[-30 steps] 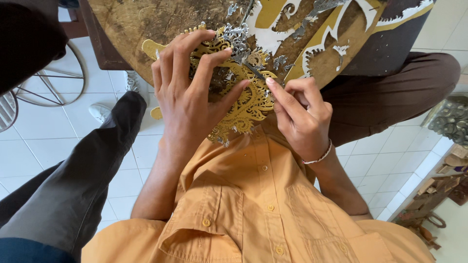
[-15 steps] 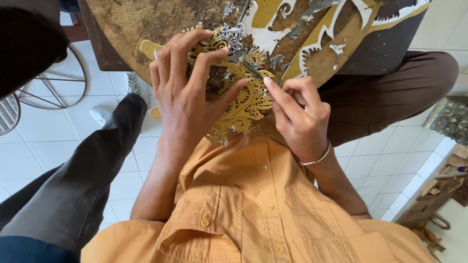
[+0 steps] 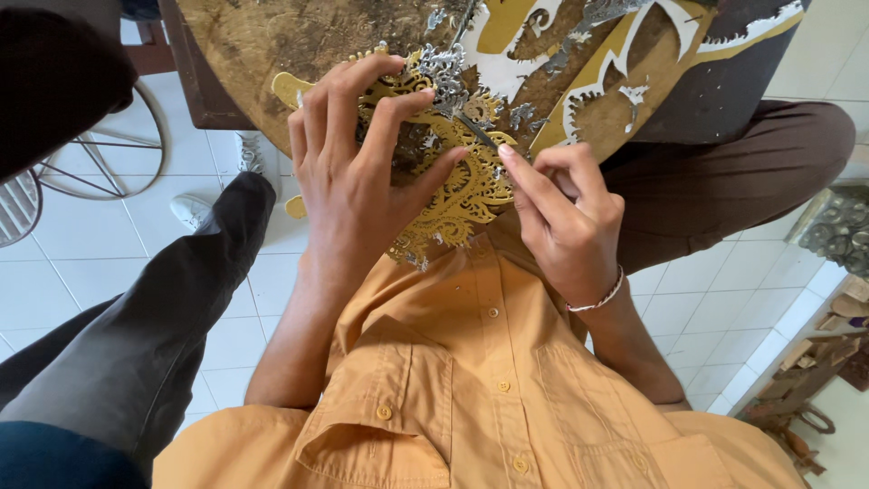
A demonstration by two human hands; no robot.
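Left hand (image 3: pixel 358 195) gripping gold cutout (image 3: pixel 453 195), right hand (image 3: pixel 566 213) pinching thin tool (image 3: pixel 475 131); looking light, lacy, fragile; holding by solid edges.

At the upper centre of the frame, the gold filigree cutout (image 3: pixel 453 195) is looking like thin stiff sheet, pierced into lace and coated in matt gold paint, with silvery, duller patches near its top. The slim tool (image 3: pixel 472 129) is showing as dark metal. The work board (image 3: pixel 290 41) behind is looking like rough, scuffed wood, stained brown. At the lower centre, the orange shirt (image 3: pixel 471 380) is appearing as smooth woven cloth. The floor tiles (image 3: pixel 54 272) at the left are gleaming glossy white.
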